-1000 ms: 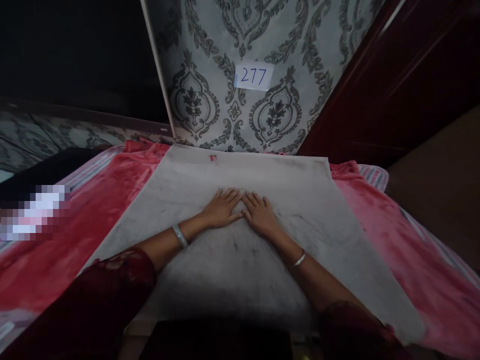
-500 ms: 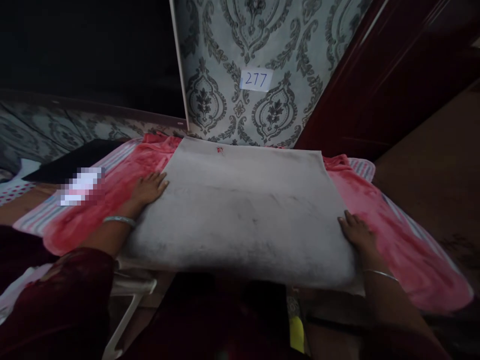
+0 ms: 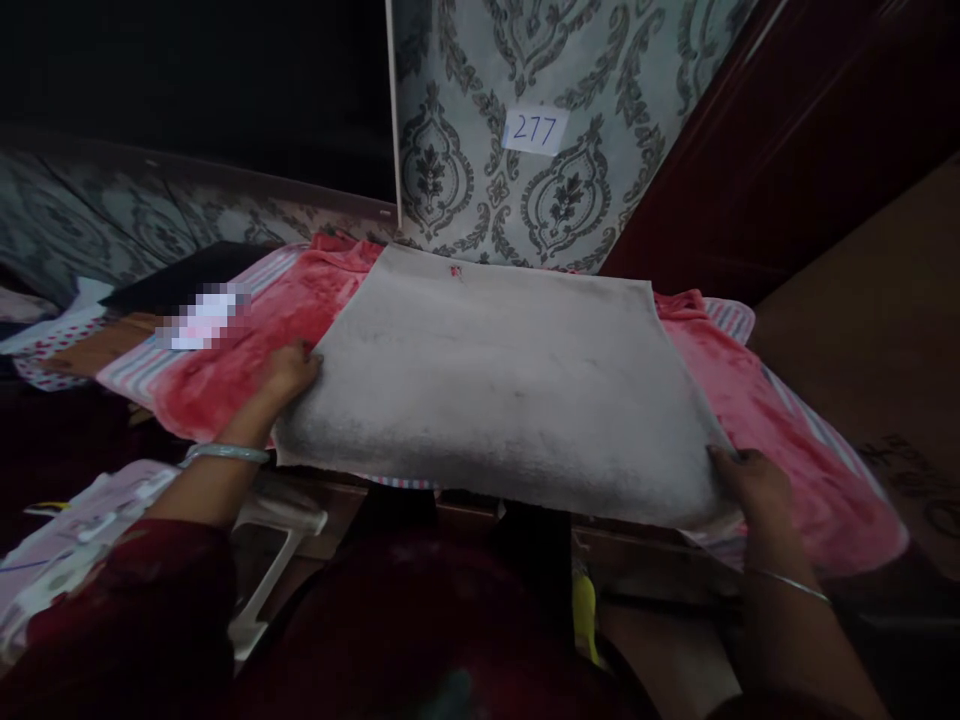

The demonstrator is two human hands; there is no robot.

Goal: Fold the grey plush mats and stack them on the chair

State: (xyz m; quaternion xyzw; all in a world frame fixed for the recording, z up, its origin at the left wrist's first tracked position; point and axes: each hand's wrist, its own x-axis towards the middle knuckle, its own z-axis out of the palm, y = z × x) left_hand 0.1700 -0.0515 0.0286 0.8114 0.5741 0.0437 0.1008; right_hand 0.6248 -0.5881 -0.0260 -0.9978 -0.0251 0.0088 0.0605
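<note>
Though in two hands [image 3: 291,372] [image 3: 756,482], one cloth [image 3: 495,370].

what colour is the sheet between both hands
The sheet is greyish white, darker toward its near edge; best seen in the head view.

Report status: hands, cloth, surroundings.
Left hand, right hand gripping opposite side edges. Cloth spread, dark smudges near front. Blanket underneath, showing both sides.

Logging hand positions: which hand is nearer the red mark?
The left hand, holding the grey sheet by its left edge; the right hand, opposite, is farther.
</note>
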